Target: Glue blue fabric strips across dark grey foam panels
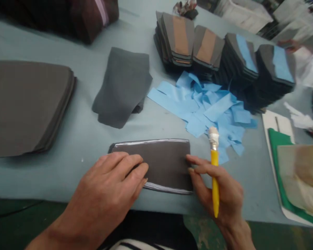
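Observation:
A dark grey-brown panel [167,163] lies near the table's front edge, with white lines along its upper and lower edges. My left hand [117,180] rests on the panel's left part, its fingers together and curled over it. At the panel's right edge, my right hand [219,184] pinches with thumb and fingertips. A brush with a yellow handle [215,187] is held in the same hand, its whitish tip pointing away from me. Beyond the panel lie loose grey pieces [125,83] and a heap of light blue strips [198,104].
On the light blue-grey table [94,139], a large stack of dark panels [26,107] sits left. Several stacks [179,38] with brown or blue strips stand at the back right. A white board [276,121] with green and beige material is at right. A dark bundle [88,17] lies back left.

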Demonstrator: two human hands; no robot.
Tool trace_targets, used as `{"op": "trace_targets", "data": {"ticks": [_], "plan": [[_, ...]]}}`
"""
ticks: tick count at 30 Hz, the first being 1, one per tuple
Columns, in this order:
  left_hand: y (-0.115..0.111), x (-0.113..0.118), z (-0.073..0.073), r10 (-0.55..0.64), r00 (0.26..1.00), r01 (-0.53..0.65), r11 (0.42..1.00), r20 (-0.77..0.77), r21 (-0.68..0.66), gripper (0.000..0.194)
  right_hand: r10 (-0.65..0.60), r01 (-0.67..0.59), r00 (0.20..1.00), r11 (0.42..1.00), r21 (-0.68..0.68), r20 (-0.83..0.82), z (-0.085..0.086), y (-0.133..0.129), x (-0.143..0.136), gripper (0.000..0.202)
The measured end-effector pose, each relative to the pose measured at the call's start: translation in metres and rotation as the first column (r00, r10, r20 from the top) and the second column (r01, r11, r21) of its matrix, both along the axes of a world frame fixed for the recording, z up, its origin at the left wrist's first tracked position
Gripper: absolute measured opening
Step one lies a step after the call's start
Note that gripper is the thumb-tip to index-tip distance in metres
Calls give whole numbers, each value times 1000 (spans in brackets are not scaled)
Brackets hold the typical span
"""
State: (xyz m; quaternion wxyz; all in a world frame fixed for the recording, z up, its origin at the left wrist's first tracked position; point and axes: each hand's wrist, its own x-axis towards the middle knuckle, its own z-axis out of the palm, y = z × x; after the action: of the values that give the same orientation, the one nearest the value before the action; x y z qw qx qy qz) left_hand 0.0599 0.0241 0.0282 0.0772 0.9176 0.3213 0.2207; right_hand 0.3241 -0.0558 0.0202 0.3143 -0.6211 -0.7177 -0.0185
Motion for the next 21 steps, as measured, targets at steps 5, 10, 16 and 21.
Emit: {"op": "trace_targets", "data": {"ticks": [5,10,16,21], "plan": [[1,1,-15,-18,996,26,995,-88,95,38,-149,149,989,989,10,8,-3,-17,12,14],[-1,-1,-13,-38,984,57,993,-177,104,36,-157,156,987,987,-26,-45,-11,-25,6,10],[-1,0,-14,-70,974,102,985,-216,140,37,-195,192,973,981,-43,-121,-14,-29,-4,10],[1,-1,-12,-101,970,134,981,-219,143,37,-240,234,956,971,-52,-172,-15,-30,-10,7]]}}
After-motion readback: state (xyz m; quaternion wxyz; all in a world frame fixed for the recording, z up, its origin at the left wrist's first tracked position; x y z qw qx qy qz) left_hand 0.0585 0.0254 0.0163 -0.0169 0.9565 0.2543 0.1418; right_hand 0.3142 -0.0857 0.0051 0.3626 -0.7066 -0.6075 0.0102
